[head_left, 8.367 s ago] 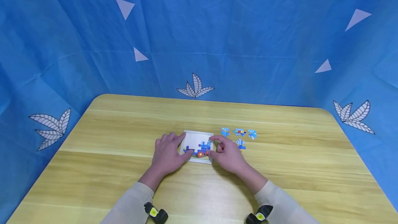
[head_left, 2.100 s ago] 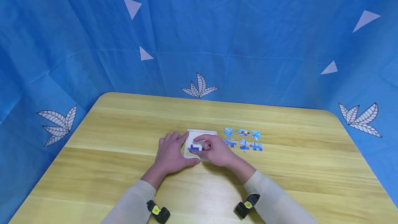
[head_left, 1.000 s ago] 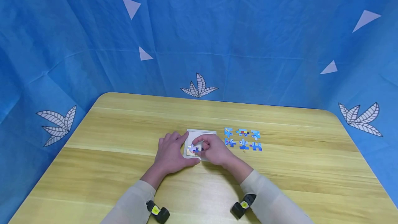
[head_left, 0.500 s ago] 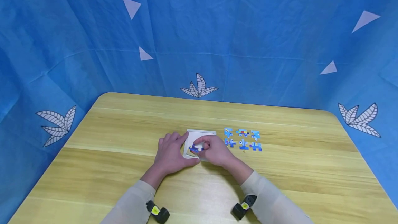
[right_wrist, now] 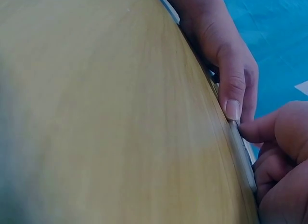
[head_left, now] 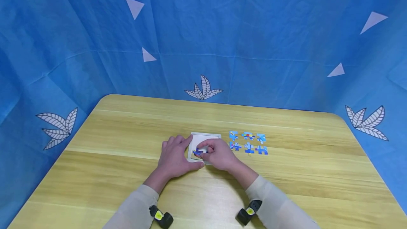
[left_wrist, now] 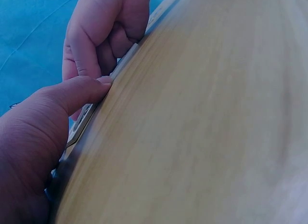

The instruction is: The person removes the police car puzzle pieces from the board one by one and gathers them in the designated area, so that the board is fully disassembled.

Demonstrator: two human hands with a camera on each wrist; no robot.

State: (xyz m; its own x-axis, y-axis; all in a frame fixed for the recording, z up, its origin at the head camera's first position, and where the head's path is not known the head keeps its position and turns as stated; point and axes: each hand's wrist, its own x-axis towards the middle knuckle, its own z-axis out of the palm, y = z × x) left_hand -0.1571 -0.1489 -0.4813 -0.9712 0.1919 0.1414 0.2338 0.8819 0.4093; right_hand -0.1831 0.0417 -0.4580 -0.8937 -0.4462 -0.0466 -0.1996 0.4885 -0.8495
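Note:
A white puzzle tray [head_left: 206, 135] lies on the table, its near right part hidden by my right hand. My left hand [head_left: 176, 154] rests at its left side, index finger at the far left corner and thumb along the near edge. In the left wrist view the thumb presses on the tray's edge. My right hand [head_left: 219, 154] is over the tray, thumb and index finger pinching a dark blue puzzle piece [head_left: 198, 152] at the near left. Whether more pieces lie under the right hand, I cannot tell.
Several loose blue puzzle pieces [head_left: 249, 147] lie in two rows right of the tray. The wooden table [head_left: 133, 123] ends at a blue patterned cloth [head_left: 203, 38] behind and at the sides. Each sleeve carries a black wrist camera [head_left: 161, 216].
Since 8.4 seconds ago, train-picture pieces have left the tray and more lie in the rows. Within the last second, the pinched piece's pale glint has turned dark; the left hand stays put.

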